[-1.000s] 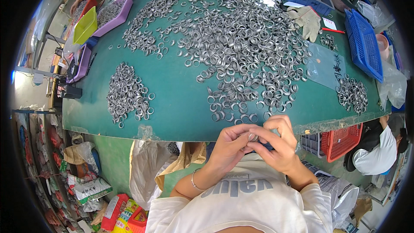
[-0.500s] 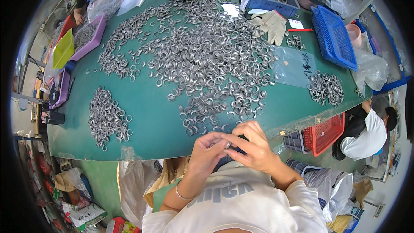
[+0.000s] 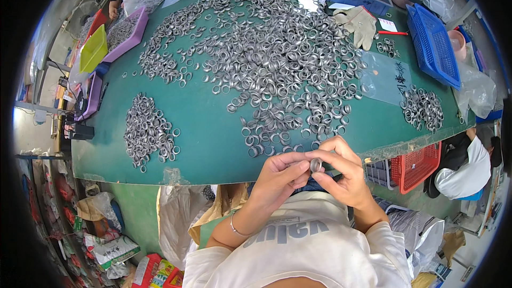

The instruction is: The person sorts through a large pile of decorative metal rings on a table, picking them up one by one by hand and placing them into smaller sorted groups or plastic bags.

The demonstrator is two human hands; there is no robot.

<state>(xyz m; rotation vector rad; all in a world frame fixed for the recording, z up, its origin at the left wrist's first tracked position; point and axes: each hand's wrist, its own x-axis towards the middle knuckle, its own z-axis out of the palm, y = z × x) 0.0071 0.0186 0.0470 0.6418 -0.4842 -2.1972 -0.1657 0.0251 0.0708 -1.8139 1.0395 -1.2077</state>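
Close to the table's front edge, a grey metal ring (image 3: 316, 166) is pinched between the fingertips of both hands, its round opening partly showing. My left hand (image 3: 281, 175) grips it from one side with thumb and forefinger closed. From the other side, the thumb and fingers of my right hand (image 3: 345, 176) close on it too. Just beyond my fingers spreads a large loose heap of similar metal rings (image 3: 277, 53). One smaller pile of rings (image 3: 146, 130) lies to the left, and another ring pile (image 3: 421, 109) sits to the right.
On the green table (image 3: 213, 152) are a clear plastic bag (image 3: 381, 82), a work glove (image 3: 360, 24), a red pen (image 3: 393, 33) and a blue basket (image 3: 433, 48). Purple bin (image 3: 130, 37) and lime tray (image 3: 93, 49) stand left. Another person (image 3: 464, 168) sits at right beside a red crate (image 3: 418, 168).
The view has shifted, so the table appears farther right and slightly higher. Between my fingers the ring has turned and shows more of its opening. Both hands stay closed together.
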